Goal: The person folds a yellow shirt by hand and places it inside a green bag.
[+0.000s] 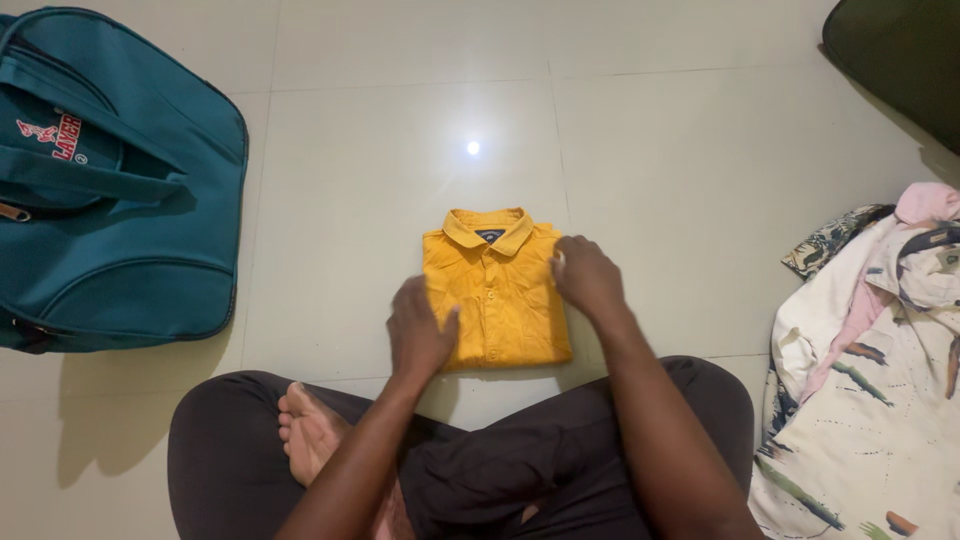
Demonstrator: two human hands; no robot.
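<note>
I see a pale tiled floor point(400, 60) carrying a folded yellow shirt point(497, 290) in the middle, a teal bag point(110, 190) at the left, a heap of patterned clothes point(870, 380) at the right, and a dark item point(900, 60) top right.

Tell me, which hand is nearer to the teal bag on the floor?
Left. The left hand rests on the folded yellow shirt's near left edge, toward the teal bag; the right hand presses the shirt's far side.
</note>
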